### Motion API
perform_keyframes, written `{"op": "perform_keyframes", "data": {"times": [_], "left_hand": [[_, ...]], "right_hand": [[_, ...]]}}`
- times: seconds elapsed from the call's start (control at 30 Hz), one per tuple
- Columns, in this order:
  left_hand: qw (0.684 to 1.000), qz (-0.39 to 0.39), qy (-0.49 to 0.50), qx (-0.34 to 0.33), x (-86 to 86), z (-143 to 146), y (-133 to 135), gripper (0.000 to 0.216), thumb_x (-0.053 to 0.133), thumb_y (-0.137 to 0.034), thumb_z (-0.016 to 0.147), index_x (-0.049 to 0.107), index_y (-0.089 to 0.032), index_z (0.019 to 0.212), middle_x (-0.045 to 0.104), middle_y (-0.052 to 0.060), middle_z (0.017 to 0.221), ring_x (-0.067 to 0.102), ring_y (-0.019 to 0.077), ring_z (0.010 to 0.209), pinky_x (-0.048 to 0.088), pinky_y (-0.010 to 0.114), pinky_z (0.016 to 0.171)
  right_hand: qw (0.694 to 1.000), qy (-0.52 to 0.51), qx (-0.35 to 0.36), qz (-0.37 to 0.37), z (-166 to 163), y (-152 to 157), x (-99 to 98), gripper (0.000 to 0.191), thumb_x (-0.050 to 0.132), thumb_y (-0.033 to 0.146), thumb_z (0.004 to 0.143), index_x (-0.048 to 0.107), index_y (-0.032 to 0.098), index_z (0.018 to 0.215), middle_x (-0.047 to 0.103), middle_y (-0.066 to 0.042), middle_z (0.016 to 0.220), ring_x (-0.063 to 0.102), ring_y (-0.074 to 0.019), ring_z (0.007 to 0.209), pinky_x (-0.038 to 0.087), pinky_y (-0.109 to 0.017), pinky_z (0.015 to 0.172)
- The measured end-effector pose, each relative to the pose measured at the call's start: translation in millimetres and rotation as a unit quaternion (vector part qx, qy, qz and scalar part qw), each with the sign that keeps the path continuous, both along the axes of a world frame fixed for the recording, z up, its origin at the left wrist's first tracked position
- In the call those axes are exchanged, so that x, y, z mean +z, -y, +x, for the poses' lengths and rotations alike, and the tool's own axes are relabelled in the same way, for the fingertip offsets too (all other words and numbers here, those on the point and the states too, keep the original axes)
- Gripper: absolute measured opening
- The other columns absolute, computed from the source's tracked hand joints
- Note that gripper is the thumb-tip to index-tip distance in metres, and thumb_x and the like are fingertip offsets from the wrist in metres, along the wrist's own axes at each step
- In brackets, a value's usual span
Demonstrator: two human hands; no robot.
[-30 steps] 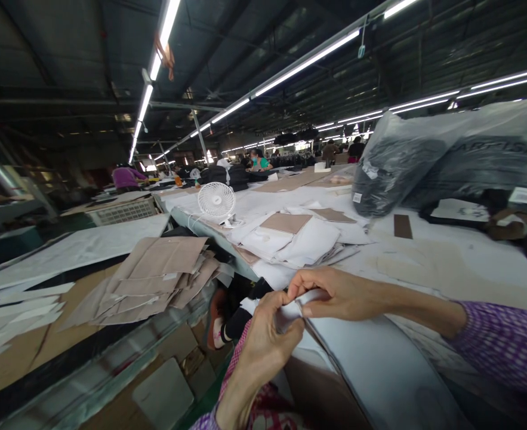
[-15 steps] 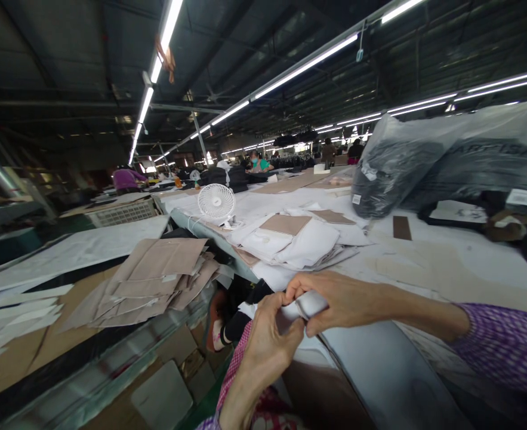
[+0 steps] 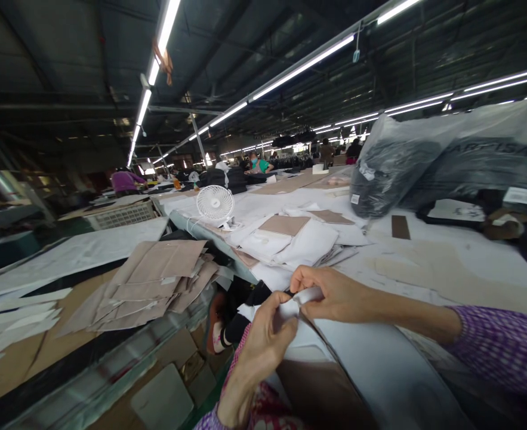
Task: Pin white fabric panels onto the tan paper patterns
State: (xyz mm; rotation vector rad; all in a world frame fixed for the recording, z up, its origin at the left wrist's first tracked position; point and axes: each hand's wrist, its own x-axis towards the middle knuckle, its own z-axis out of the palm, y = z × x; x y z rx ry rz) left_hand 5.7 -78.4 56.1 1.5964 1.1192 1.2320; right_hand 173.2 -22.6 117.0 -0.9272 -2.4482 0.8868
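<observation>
My left hand and my right hand meet at the near corner of a long white fabric sheet that runs down to the lower right. Both hands pinch the sheet's curled corner between thumb and fingers, close together over the table's front edge. A dark layer lies under the white sheet beside my left wrist. My sleeves are purple checked.
A stack of white and brown cut pieces lies just beyond my hands. Brown paper patterns are heaped at left. A small white fan stands further back. Plastic-wrapped dark bundles sit at right. Other people work far behind.
My right hand's fingers have shifted slightly along the curled corner of the white sheet; my left hand stays pinched on it. The view barely moves.
</observation>
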Motion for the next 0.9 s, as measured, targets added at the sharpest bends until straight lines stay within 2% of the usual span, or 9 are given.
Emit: {"op": "perform_keyframes", "data": {"times": [0.1, 0.33, 0.47, 0.53, 0.6, 0.67, 0.73, 0.8, 0.9], "left_hand": [[0.999, 0.013, -0.043, 0.006, 0.7, -5, 1, 0.015, 0.054, -0.031, 0.082, 0.058, -0.019, 0.090, 0.057, 0.002, 0.085, 0.051, 0.0185, 0.083, 0.038, 0.027, 0.074], [0.951, 0.151, -0.205, 0.177, -5.5, 15, -6, 0.003, 0.053, -0.021, 0.078, 0.055, -0.019, 0.077, 0.060, 0.003, 0.074, 0.055, 0.0224, 0.077, 0.037, 0.037, 0.079], [0.943, 0.162, -0.182, 0.225, -5.8, 23, -8, 0.005, 0.055, -0.017, 0.071, 0.057, -0.020, 0.073, 0.060, 0.002, 0.070, 0.055, 0.0229, 0.075, 0.038, 0.037, 0.076], [0.965, 0.113, -0.099, 0.213, -4.3, 22, -7, 0.001, 0.056, -0.019, 0.070, 0.057, -0.019, 0.070, 0.058, 0.001, 0.067, 0.053, 0.0200, 0.070, 0.038, 0.032, 0.069], [0.988, 0.020, 0.034, 0.148, -2.1, 20, -5, 0.008, 0.058, -0.025, 0.071, 0.056, -0.018, 0.069, 0.055, -0.001, 0.062, 0.047, 0.0146, 0.058, 0.034, 0.026, 0.059], [0.984, -0.068, 0.157, 0.058, -0.1, 15, -4, 0.015, 0.060, -0.031, 0.071, 0.055, -0.017, 0.070, 0.052, -0.003, 0.059, 0.041, 0.0099, 0.051, 0.029, 0.023, 0.052], [0.972, -0.103, 0.213, 0.011, 0.1, 10, -3, 0.018, 0.063, -0.031, 0.069, 0.055, -0.015, 0.070, 0.051, -0.004, 0.058, 0.037, 0.0074, 0.049, 0.027, 0.021, 0.051], [0.972, -0.105, 0.209, 0.014, -1.8, 5, -3, 0.019, 0.066, -0.031, 0.068, 0.055, -0.015, 0.067, 0.049, -0.004, 0.057, 0.036, 0.0066, 0.049, 0.026, 0.020, 0.051], [0.978, -0.091, 0.179, 0.050, -5.8, -2, -5, 0.022, 0.067, -0.034, 0.068, 0.055, -0.015, 0.065, 0.047, -0.004, 0.053, 0.035, 0.0071, 0.049, 0.024, 0.020, 0.050]], "right_hand": [[0.998, 0.022, -0.020, 0.061, -1, 3, 3.4, 0.022, 0.057, 0.014, 0.069, 0.052, 0.018, 0.089, 0.056, 0.006, 0.062, 0.046, -0.0107, 0.053, 0.032, -0.022, 0.055], [0.977, 0.103, -0.097, 0.161, -2, 9, -7.7, 0.028, 0.053, 0.012, 0.069, 0.056, 0.018, 0.096, 0.065, -0.003, 0.077, 0.058, -0.0188, 0.068, 0.033, -0.026, 0.061], [0.973, 0.090, -0.102, 0.186, -1, 10, -13.0, 0.029, 0.051, 0.012, 0.071, 0.056, 0.018, 0.099, 0.065, -0.004, 0.080, 0.058, -0.0200, 0.072, 0.034, -0.027, 0.063], [0.988, 0.023, -0.081, 0.126, 0, 5, -14.0, 0.024, 0.053, 0.012, 0.068, 0.055, 0.019, 0.091, 0.062, 0.000, 0.073, 0.054, -0.0156, 0.065, 0.033, -0.025, 0.060], [0.996, -0.080, -0.021, -0.023, 1, -4, -16.3, 0.021, 0.060, 0.015, 0.066, 0.051, 0.019, 0.085, 0.057, 0.004, 0.067, 0.048, -0.0109, 0.057, 0.032, -0.022, 0.055], [0.965, -0.151, 0.062, -0.204, 3, -17, -21.2, 0.029, 0.069, 0.022, 0.065, 0.050, 0.018, 0.086, 0.055, 0.006, 0.068, 0.047, -0.0082, 0.055, 0.033, -0.020, 0.053], [0.919, -0.189, 0.121, -0.324, 5, -31, -26.9, 0.038, 0.075, 0.031, 0.066, 0.054, 0.017, 0.094, 0.061, 0.002, 0.078, 0.054, -0.0094, 0.063, 0.040, -0.022, 0.060], [0.895, -0.250, 0.119, -0.350, 8, -44, -28.7, 0.040, 0.075, 0.038, 0.070, 0.058, 0.017, 0.099, 0.064, -0.003, 0.093, 0.060, -0.0136, 0.081, 0.046, -0.027, 0.074], [0.886, -0.397, 0.000, -0.238, 14, -55, -17.6, 0.035, 0.070, 0.046, 0.075, 0.060, 0.020, 0.095, 0.063, -0.006, 0.106, 0.058, -0.0178, 0.102, 0.043, -0.032, 0.091]]}}
